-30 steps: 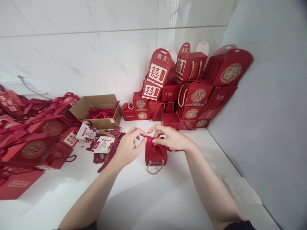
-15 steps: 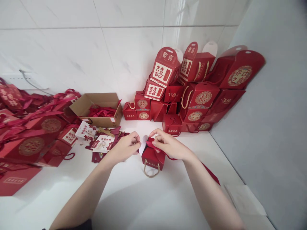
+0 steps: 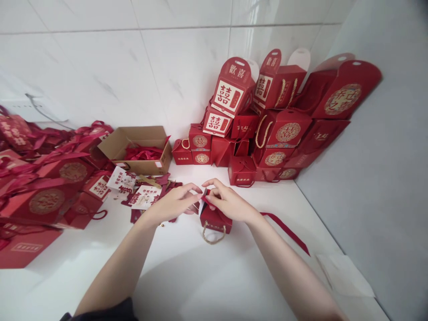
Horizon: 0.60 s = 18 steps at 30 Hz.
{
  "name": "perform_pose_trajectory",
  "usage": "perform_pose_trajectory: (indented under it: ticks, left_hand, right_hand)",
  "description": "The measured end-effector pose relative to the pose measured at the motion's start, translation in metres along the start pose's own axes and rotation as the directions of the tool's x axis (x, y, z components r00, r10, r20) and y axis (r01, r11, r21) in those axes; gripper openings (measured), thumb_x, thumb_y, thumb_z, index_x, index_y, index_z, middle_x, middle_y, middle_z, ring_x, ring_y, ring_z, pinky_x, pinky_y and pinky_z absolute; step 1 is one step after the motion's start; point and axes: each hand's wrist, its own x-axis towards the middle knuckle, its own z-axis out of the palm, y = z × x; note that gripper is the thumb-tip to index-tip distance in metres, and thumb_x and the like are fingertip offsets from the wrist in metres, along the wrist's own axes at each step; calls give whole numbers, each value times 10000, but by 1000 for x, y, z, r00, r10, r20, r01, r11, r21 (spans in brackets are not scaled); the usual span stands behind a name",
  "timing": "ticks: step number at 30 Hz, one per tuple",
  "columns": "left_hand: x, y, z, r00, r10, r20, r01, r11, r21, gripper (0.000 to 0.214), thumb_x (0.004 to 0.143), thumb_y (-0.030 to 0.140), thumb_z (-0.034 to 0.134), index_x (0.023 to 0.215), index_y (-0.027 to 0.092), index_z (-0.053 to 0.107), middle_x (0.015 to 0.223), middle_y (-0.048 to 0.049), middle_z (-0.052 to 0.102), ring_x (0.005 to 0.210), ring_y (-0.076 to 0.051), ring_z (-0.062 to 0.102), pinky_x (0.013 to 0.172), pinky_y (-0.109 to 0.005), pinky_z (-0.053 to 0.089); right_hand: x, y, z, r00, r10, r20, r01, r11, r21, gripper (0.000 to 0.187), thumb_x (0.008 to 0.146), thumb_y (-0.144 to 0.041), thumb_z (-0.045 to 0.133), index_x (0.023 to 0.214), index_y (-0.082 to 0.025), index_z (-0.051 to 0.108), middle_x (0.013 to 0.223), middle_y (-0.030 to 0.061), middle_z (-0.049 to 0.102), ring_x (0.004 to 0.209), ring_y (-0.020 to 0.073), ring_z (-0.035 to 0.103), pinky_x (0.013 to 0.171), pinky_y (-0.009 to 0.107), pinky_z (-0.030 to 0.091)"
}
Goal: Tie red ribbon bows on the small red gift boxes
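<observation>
A small red gift box stands on the white table in front of me, its twisted cord handle hanging toward me. My right hand pinches the red top flap of the box, thumb and fingers closed on it. From the other side my left hand grips the edge of the flap with its pale inner face, fingers curled. The fingers partly hide how the flaps meet. A dark red ribbon trails to the right from behind my right wrist.
Several red gift boxes are stacked at the back right. More boxes with ribbons pile up at the left. A cardboard box holds red ribbons; printed tags lie before it. A white sheet lies at right.
My left hand has moved right, up to the flap. The flaps have come closer together between my hands. The view has shifted slightly, and more of the ribbon shows.
</observation>
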Motion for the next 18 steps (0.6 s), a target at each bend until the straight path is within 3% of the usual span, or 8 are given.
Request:
perform_pose_trajectory:
  ticks: [4, 10, 15, 18]
  left_hand:
    - [9, -4, 1, 999, 24, 40, -22, 999, -50, 308, 824, 479, 539, 866, 175, 563, 788, -1, 592, 741, -152, 650, 743, -319, 556]
    - [15, -9, -6, 994, 53, 91, -53, 999, -2, 235, 815, 403, 553, 786, 170, 544, 802, -11, 623, 792, -161, 650, 781, -327, 533]
    - [6, -12, -45, 990, 106, 87, -123, 970, 211, 263, 828, 430, 543, 784, 172, 573, 821, -40, 656, 785, -171, 624, 698, -269, 470]
    - [1, -26, -77, 990, 79, 113, -114, 931, 348, 276, 807, 449, 564, 762, 179, 604, 746, -29, 622, 644, -152, 542, 582, -256, 383]
  right_hand:
    - [0, -1, 1, 999, -26, -25, 25, 998, -52, 277, 906, -272, 479, 1182, -262, 454, 685, -61, 559, 696, 135, 550, 738, 282, 421]
    - [-2, -3, -3, 999, -48, -24, 45, 993, -105, 264, 897, -293, 509, 1159, -259, 499, 790, -30, 641, 770, 146, 595, 772, 298, 438]
    - [-10, -4, -32, 990, -52, -128, 31, 986, -162, 218, 905, -339, 507, 1092, -247, 571, 1105, 32, 656, 1024, 172, 601, 901, 328, 432]
    - [-22, -4, -61, 992, 6, -129, -36, 972, -233, 225, 910, -371, 495, 1054, -233, 599, 1102, 38, 658, 1003, 182, 607, 897, 339, 437]
